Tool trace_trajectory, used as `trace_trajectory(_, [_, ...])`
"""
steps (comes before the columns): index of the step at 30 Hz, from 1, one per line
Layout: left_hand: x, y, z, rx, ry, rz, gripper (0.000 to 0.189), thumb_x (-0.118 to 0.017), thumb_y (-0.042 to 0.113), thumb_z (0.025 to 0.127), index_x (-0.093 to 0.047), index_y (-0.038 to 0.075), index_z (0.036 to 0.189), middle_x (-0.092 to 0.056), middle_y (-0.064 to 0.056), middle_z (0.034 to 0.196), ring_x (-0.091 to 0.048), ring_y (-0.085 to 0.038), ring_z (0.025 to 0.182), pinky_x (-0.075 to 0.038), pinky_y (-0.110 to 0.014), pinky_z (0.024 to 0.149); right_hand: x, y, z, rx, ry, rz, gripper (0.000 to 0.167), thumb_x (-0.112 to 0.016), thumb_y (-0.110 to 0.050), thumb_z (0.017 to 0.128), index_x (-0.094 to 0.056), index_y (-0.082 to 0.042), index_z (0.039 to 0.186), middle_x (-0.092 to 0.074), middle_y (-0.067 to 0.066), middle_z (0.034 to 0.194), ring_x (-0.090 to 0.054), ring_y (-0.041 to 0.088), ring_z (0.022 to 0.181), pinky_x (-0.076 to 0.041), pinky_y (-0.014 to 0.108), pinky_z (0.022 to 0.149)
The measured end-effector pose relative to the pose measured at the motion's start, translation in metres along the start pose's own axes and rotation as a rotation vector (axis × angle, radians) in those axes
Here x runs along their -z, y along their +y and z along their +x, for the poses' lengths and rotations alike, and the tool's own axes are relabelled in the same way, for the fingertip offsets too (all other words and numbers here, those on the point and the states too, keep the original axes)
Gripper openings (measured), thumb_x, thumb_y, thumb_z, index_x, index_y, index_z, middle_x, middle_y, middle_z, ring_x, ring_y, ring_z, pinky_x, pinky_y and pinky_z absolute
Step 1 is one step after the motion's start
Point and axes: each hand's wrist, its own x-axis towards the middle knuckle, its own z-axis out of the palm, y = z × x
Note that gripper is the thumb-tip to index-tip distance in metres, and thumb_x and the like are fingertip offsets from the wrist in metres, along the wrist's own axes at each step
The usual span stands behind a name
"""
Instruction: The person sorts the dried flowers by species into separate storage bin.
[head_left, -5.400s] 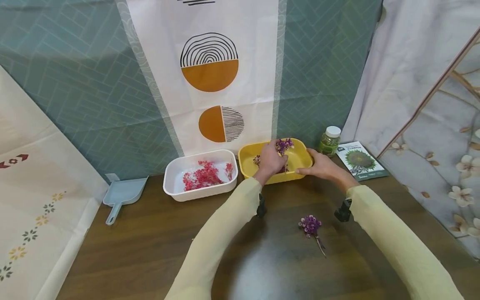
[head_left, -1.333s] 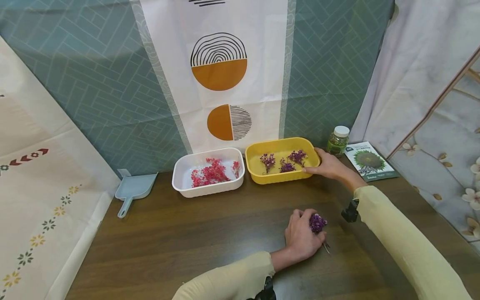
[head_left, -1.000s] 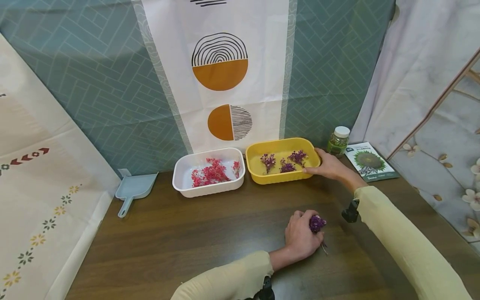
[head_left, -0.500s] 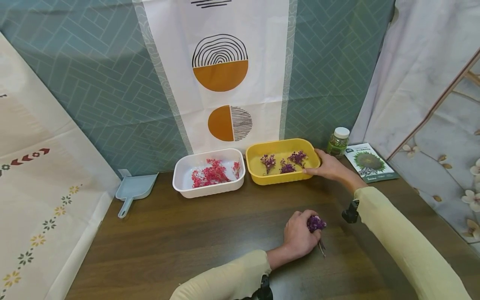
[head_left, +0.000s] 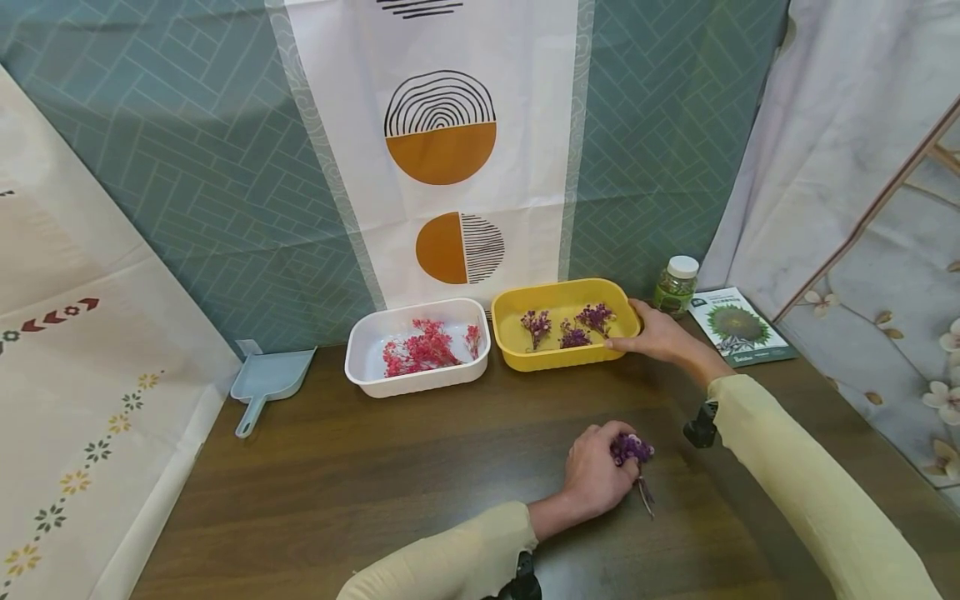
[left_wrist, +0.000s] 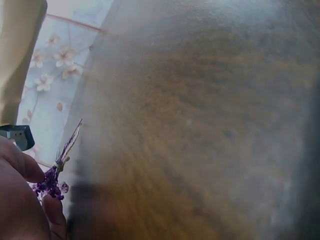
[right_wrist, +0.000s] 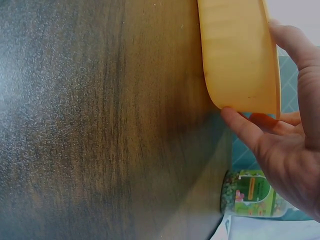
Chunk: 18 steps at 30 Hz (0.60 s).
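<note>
My left hand (head_left: 600, 468) pinches a small bunch of purple dried flowers (head_left: 632, 450) by its heads, over the front right of the table. In the left wrist view the bunch (left_wrist: 52, 182) sits between thumb and finger, its bare stems sticking out. At the back, my right hand (head_left: 660, 333) grips the right end of a yellow tray (head_left: 558, 358). The right wrist view has the thumb at the tray's rim and fingers round its end wall (right_wrist: 245, 65). Inside the tray lie three purple sprigs (head_left: 575, 333).
Left of the yellow tray stands a white tray (head_left: 420, 385) with pink dried flowers (head_left: 423, 346). A light blue dustpan (head_left: 272, 377) lies at the far left. Behind my right hand are a white-lidded jar (head_left: 677, 285) and a sunflower seed packet (head_left: 738, 325). Curtains close off the table's back and sides.
Several seconds ago my left hand was in the yellow tray and the bunch lay on the table. Now the left hand pinches that bunch, drifting slightly left lately. My right hand stays on the tray.
</note>
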Motion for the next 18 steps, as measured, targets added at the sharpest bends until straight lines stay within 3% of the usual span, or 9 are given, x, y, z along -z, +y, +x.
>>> trace_trajectory(6, [0.003, -0.002, 0.003, -0.062, 0.033, -0.013, 0.029, -0.078, 0.013, 0.080, -0.072, 0.019, 0.108, -0.063, 0.007, 0.090, -0.055, -0.002, 0.079, -0.042, -0.018, 0.066, 0.001, -0.001, 0.000, -0.002, 0.005, -0.001, 0.106, -0.075, -0.051, 0.086, -0.018, 0.007, 0.154, -0.044, 0.032, 0.140, -0.050, 0.042, 0.118, -0.039, 0.060, 0.103])
trace_trajectory(13, [0.010, -0.002, 0.007, -0.078, 0.040, -0.071, 0.029, -0.078, 0.011, 0.081, -0.072, 0.017, 0.108, -0.063, 0.007, 0.089, -0.054, -0.001, 0.079, -0.042, -0.017, 0.067, 0.001, -0.002, -0.001, -0.007, 0.005, 0.008, 0.105, -0.076, -0.050, 0.086, -0.019, 0.007, 0.154, -0.045, 0.031, 0.139, -0.051, 0.041, 0.116, -0.040, 0.060, 0.103])
trace_trajectory(18, [0.019, -0.002, 0.014, -0.080, 0.066, -0.060, 0.029, -0.078, 0.012, 0.082, -0.071, 0.017, 0.110, -0.067, 0.004, 0.094, -0.057, -0.004, 0.083, -0.045, -0.020, 0.072, 0.000, -0.003, -0.001, -0.004, 0.005, 0.012, 0.104, -0.076, -0.049, 0.086, -0.019, 0.006, 0.154, -0.044, 0.032, 0.141, -0.050, 0.042, 0.119, -0.039, 0.060, 0.103])
